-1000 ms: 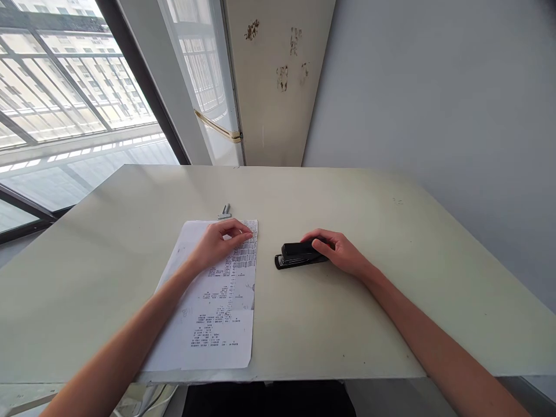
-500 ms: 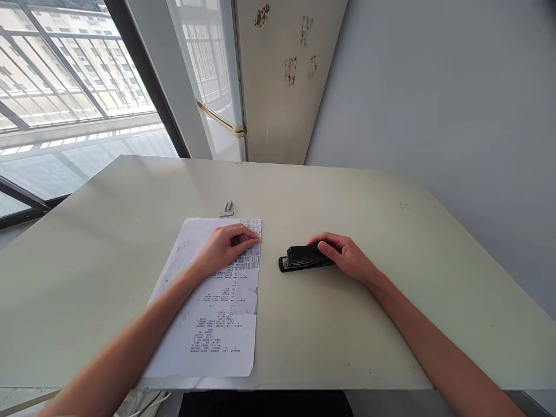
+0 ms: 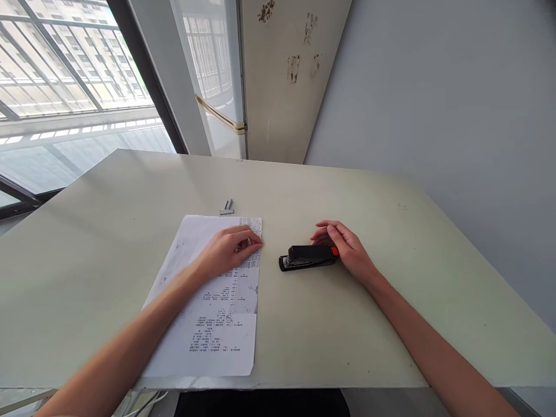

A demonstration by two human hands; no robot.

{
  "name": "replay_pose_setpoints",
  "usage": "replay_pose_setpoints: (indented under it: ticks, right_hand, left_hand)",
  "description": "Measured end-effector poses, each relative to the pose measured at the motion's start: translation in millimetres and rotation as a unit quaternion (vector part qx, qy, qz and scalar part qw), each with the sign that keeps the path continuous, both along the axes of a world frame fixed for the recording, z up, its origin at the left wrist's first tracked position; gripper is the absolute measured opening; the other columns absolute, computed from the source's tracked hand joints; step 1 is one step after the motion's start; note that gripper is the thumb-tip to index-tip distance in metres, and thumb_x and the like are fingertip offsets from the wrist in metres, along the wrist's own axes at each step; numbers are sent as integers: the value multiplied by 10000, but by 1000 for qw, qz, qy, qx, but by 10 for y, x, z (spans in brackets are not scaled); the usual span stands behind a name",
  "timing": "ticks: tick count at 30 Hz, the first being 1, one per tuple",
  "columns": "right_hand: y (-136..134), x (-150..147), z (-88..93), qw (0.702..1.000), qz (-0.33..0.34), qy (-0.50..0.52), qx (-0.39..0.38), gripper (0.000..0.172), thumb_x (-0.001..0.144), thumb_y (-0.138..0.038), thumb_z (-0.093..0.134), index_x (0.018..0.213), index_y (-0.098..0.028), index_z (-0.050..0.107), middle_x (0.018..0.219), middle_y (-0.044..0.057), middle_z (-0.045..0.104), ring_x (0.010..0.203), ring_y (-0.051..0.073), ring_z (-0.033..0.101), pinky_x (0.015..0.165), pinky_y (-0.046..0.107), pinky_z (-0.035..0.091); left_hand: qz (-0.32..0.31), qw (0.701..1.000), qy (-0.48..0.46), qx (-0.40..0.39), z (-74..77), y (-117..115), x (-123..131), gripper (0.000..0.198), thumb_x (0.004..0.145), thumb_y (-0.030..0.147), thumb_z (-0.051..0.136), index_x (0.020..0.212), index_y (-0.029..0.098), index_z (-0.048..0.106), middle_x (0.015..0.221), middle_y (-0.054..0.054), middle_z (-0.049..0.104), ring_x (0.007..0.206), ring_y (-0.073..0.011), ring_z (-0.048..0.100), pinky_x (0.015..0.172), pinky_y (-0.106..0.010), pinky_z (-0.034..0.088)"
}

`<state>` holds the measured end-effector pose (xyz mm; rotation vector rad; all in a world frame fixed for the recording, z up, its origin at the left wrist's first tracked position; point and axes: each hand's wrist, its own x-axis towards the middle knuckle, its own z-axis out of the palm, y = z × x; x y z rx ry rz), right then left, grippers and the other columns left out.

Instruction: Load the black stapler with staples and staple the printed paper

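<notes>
Printed paper lies flat on the table, turned so its text faces away from me. My left hand rests over its upper right part, with thumb and fingertips closed together at the right edge of the paper. To the right of the paper sits a black stapler with a red patch at its rear end. My right hand is at that rear end, fingers loosely extended behind the stapler and thumb lifted off its top. Whether the hand still touches the stapler is hard to make out.
Small strips of staples lie just beyond the paper's far edge. The pale table meets a grey wall on the right. A fridge stands behind the table, and a railed window is at the far left.
My right hand has let go of the stapler's top and shifted slightly back and up, uncovering the red patch. My left hand stays at the paper's edge, nearly still.
</notes>
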<state>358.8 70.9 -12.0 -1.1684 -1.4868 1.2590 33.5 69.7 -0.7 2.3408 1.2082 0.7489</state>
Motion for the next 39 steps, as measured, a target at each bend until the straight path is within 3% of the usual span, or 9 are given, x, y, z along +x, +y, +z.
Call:
replay_pose_setpoints:
  ticks: [4, 7, 11, 16, 19, 23, 27, 31, 39]
  right_hand:
    - [10, 0, -30, 1000, -6, -21, -7, 395, 1025, -605, 557, 1196, -271, 679, 1070, 64, 763, 1017, 235, 725, 927, 406, 597]
    - [6, 0, -36, 999, 0, -37, -4, 380, 1035, -591, 544, 1201, -278, 683, 1074, 61, 761, 1038, 241, 719, 932, 410, 587]
    - [6, 7, -60, 998, 0, -57, 15, 365, 1058, -569, 506, 1210, -282, 674, 1054, 53, 762, 1045, 240, 718, 955, 416, 569]
    - [-3, -4, -95, 998, 0, -63, 31, 368, 1065, -567, 491, 1217, -276, 657, 1040, 52, 757, 1039, 234, 716, 943, 399, 575]
    - [-15, -28, -81, 997, -5, -65, 32, 371, 1069, -572, 483, 1214, -273, 649, 1030, 47, 755, 1016, 223, 715, 961, 388, 568]
    - [-32, -29, -31, 998, 0, -63, 19, 403, 1070, -598, 462, 1201, -275, 665, 1028, 48, 755, 1011, 220, 721, 935, 372, 575]
    - [-60, 4, 13, 989, 66, -122, 56, 357, 974, -590, 651, 1144, -280, 700, 1069, 47, 756, 985, 231, 714, 846, 347, 570]
    - [-82, 5, 18, 967, 116, -195, 116, 307, 847, -455, 831, 1066, -278, 710, 1011, 26, 751, 877, 220, 673, 731, 324, 529]
    - [-93, -14, 30, 968, 114, -197, 107, 260, 860, -415, 810, 1050, -275, 702, 1006, 32, 750, 864, 222, 665, 719, 333, 526]
  left_hand:
    - [-64, 995, 26, 67, 48, -103, 81, 241, 1088, 364, 536, 1072, 220, 729, 1002, -48, 732, 920, -197, 677, 834, -342, 530]
    - [-91, 993, 25, 67, 55, -182, 160, 222, 1088, 378, 552, 1107, 224, 711, 1039, -50, 731, 939, -203, 693, 868, -363, 537]
    - [-55, 997, 6, 58, 5, -270, 283, 253, 1055, 417, 616, 1218, 228, 660, 1180, -70, 685, 1018, -220, 683, 889, -379, 555]
    - [-6, 997, -2, 75, -74, -328, 426, 486, 957, 462, 752, 1348, 236, 570, 1362, -112, 577, 1182, -277, 610, 990, -450, 547]
    - [-5, 996, 2, 93, -104, -323, 447, 487, 937, 462, 778, 1317, 230, 581, 1341, -114, 585, 1171, -280, 587, 1004, -467, 532]
    - [-9, 995, 0, 102, -126, -301, 416, 305, 956, 435, 763, 1163, 237, 660, 1257, -86, 632, 1109, -257, 592, 1007, -459, 518]
    - [-18, 994, -5, 106, -116, -298, 382, 190, 982, 398, 737, 1044, 225, 688, 1158, -67, 675, 1063, -242, 599, 974, -432, 519]
    - [-26, 993, -11, 112, -80, -303, 351, 194, 1014, 387, 696, 1094, 213, 663, 1124, -69, 677, 1006, -220, 602, 924, -401, 516]
    - [-84, 982, 54, 160, -34, -292, 303, 133, 1081, 316, 579, 1085, 214, 664, 1107, -77, 666, 947, -207, 584, 847, -370, 491]
